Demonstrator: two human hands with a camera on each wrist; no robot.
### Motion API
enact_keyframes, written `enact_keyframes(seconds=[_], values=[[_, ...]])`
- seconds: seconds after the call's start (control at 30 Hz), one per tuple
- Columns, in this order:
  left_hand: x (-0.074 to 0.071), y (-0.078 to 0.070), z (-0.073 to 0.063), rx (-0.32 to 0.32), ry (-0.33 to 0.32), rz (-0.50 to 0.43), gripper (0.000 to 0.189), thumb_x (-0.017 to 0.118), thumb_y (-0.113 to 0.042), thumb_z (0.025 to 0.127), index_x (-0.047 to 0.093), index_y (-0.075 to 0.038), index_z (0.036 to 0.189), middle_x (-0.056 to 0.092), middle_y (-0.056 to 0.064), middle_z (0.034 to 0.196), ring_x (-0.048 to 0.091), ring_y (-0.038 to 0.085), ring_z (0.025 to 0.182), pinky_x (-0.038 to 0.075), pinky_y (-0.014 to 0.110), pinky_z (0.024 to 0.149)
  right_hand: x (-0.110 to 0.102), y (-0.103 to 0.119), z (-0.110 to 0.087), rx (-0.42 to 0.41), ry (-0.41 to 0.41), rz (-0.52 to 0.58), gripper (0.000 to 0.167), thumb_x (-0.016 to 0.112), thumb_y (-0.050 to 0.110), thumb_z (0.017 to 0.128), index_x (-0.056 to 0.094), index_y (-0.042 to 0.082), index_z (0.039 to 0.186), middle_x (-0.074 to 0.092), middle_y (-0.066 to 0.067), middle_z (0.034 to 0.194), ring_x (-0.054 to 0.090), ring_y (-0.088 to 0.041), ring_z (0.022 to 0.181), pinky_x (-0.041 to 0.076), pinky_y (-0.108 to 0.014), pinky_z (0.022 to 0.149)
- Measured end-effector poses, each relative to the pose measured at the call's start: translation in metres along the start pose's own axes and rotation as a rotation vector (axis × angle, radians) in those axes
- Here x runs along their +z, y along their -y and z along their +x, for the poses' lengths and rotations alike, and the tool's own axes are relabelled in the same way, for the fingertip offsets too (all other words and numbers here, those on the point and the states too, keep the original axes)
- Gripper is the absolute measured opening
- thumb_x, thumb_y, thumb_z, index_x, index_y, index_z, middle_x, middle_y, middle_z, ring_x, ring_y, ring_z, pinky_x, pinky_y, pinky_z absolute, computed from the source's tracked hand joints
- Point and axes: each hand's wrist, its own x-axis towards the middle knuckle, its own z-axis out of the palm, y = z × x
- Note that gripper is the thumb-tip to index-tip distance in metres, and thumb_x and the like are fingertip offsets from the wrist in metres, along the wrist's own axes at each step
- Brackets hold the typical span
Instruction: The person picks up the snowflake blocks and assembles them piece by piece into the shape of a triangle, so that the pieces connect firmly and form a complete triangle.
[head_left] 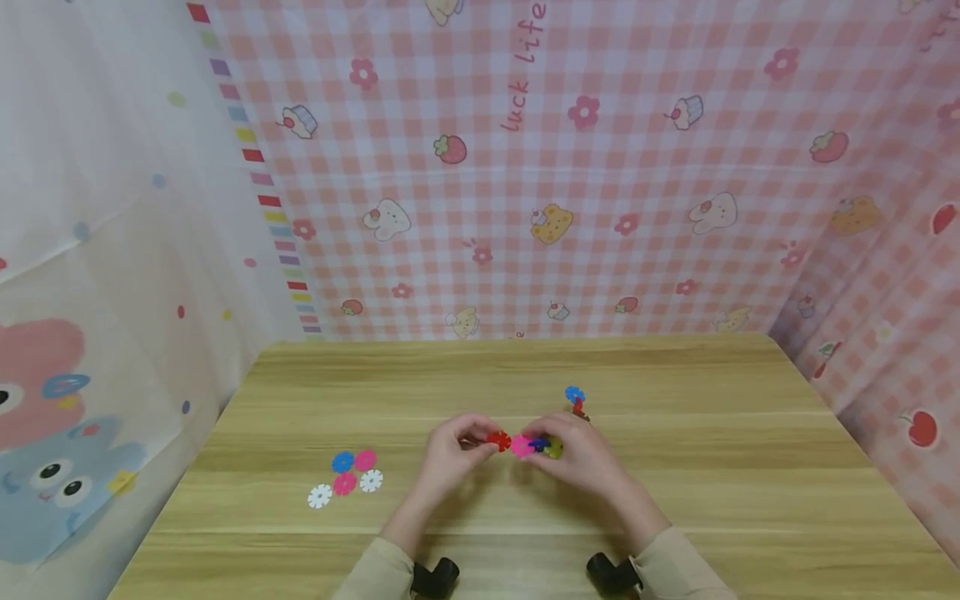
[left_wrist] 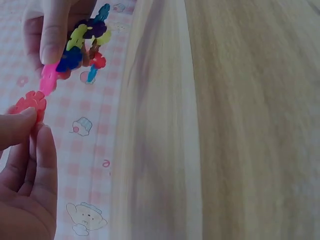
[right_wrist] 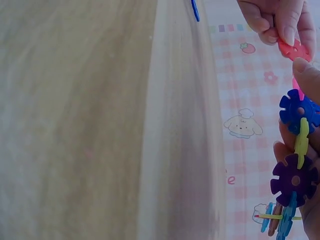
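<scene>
Left hand point(head_left: 453, 451) pinched red slotted disc point(head_left: 502, 441), slots exposed; right hand point(head_left: 579, 454) gripped disc chain point(right_wrist: 284, 181) by pink end disc point(head_left: 520, 446), apparently for steadiness

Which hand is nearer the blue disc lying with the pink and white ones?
Left. The left hand, pinching a red disc, is to the right of the blue disc; the right hand, holding the chain of discs, is farther right.

Head view's centre: a red disc point(head_left: 501, 442) and pink disc point(head_left: 521, 447); lower left, a blue disc point(head_left: 343, 462) and white discs point(head_left: 319, 497). Top: pink-and-white checked, strawberry-printed cloth point(head_left: 487, 192). Bottom: tan, wood-grained table point(head_left: 712, 467), beige sleeves point(head_left: 681, 567).
</scene>
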Motion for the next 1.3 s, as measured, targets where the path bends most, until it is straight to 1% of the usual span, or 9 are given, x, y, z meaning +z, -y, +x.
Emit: enact_keyframes(seconds=[0.07,0.13,0.3,0.37,0.63,0.93,1.03,1.2,1.3], values=[[0.002,-0.001,0.0,-0.005,-0.005,0.0,0.019,0.074,0.009,0.081,0.073,-0.003,0.096,0.071,0.012,0.086,0.066,0.018,0.079,0.055,0.026,0.074,0.0,0.0,0.0,0.012,-0.001,0.015,0.027,0.084,0.021,0.081,0.073,0.012,0.103,0.07,0.004,0.102,0.063,-0.014,0.097,0.053,-0.036,0.088],[0.003,-0.004,0.0,-0.019,-0.008,0.006,0.018,0.073,0.01,0.081,0.073,-0.002,0.096,0.071,0.012,0.087,0.066,0.023,0.08,0.056,0.029,0.075,0.0,0.001,0.001,0.023,-0.003,0.032,0.027,0.084,0.021,0.081,0.073,0.012,0.104,0.07,0.004,0.102,0.063,-0.013,0.096,0.053,-0.036,0.088],[0.006,-0.006,0.0,-0.003,-0.023,0.021,0.018,0.073,0.011,0.081,0.073,-0.001,0.093,0.072,0.01,0.086,0.066,0.02,0.078,0.056,0.029,0.073,0.0,-0.002,0.001,0.006,-0.021,0.047,0.025,0.083,0.018,0.081,0.073,0.01,0.103,0.071,0.002,0.101,0.064,-0.015,0.096,0.053,-0.036,0.087],[0.008,-0.005,0.001,0.014,-0.035,0.026,0.017,0.074,0.01,0.081,0.074,-0.003,0.091,0.073,0.007,0.085,0.065,0.014,0.077,0.056,0.026,0.071,0.001,-0.003,0.001,-0.004,-0.03,0.047,0.025,0.083,0.017,0.081,0.073,0.01,0.103,0.071,0.002,0.1,0.064,-0.015,0.095,0.054,-0.037,0.086],[0.015,-0.008,0.002,0.02,-0.066,0.055,0.018,0.073,0.013,0.08,0.074,-0.004,0.086,0.072,0.006,0.083,0.064,0.013,0.073,0.054,0.023,0.065,0.0,-0.002,0.001,-0.028,-0.037,0.04,0.024,0.083,0.015,0.082,0.073,0.008,0.103,0.071,0.0,0.101,0.064,-0.017,0.096,0.054,-0.038,0.086],[0.02,-0.012,0.002,0.091,-0.099,0.105,0.017,0.075,0.013,0.079,0.073,-0.003,0.083,0.072,0.007,0.082,0.064,0.013,0.072,0.055,0.024,0.064,0.001,-0.001,0.001,-0.068,-0.067,0.048,0.024,0.083,0.014,0.081,0.073,0.006,0.101,0.071,-0.003,0.1,0.065,-0.019,0.095,0.054,-0.038,0.084],[0.021,-0.012,0.002,0.097,-0.111,0.107,0.017,0.075,0.013,0.079,0.073,-0.003,0.083,0.072,0.006,0.082,0.065,0.013,0.072,0.055,0.024,0.064,0.003,-0.002,0.0,-0.068,-0.082,0.045,0.024,0.084,0.013,0.08,0.073,0.006,0.101,0.071,-0.003,0.099,0.065,-0.02,0.095,0.054,-0.038,0.085],[0.024,-0.012,0.002,0.074,-0.141,0.098,0.017,0.075,0.013,0.079,0.073,-0.004,0.083,0.073,0.005,0.083,0.064,0.012,0.072,0.054,0.023,0.063,0.004,-0.002,0.0,-0.06,-0.108,0.042,0.027,0.085,0.011,0.077,0.073,0.005,0.1,0.072,-0.003,0.099,0.065,-0.02,0.095,0.054,-0.038,0.086],[0.026,-0.011,0.001,0.083,-0.151,0.1,0.018,0.075,0.013,0.078,0.073,-0.004,0.082,0.072,0.006,0.082,0.064,0.011,0.072,0.054,0.023,0.063,0.004,-0.001,0.001,-0.063,-0.109,0.04,0.026,0.085,0.011,0.077,0.073,0.005,0.1,0.071,-0.003,0.099,0.065,-0.019,0.094,0.054,-0.038,0.085]])
